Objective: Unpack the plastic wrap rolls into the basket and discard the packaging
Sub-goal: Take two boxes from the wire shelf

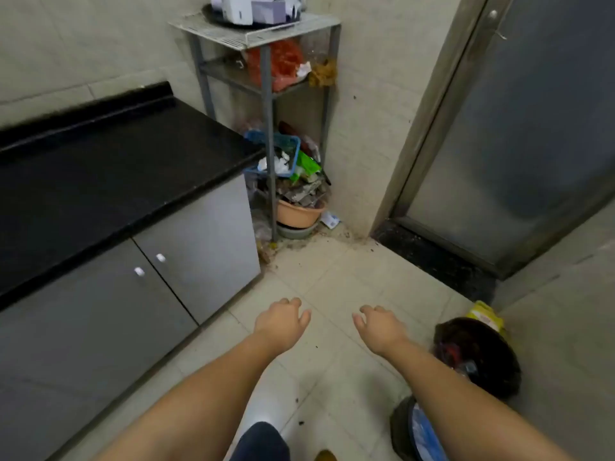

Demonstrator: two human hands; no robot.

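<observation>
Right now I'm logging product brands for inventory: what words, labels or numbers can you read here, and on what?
None can be read.
White boxes on the rack top: print blurred.
Green packet by the blue basket: too blurred.
Yellow bag behind the bin: marks illegible.

You can read no text here: printing on the yellow package [484, 316] by the bin and the green packet [307, 166] (on the rack) is too blurred.
</observation>
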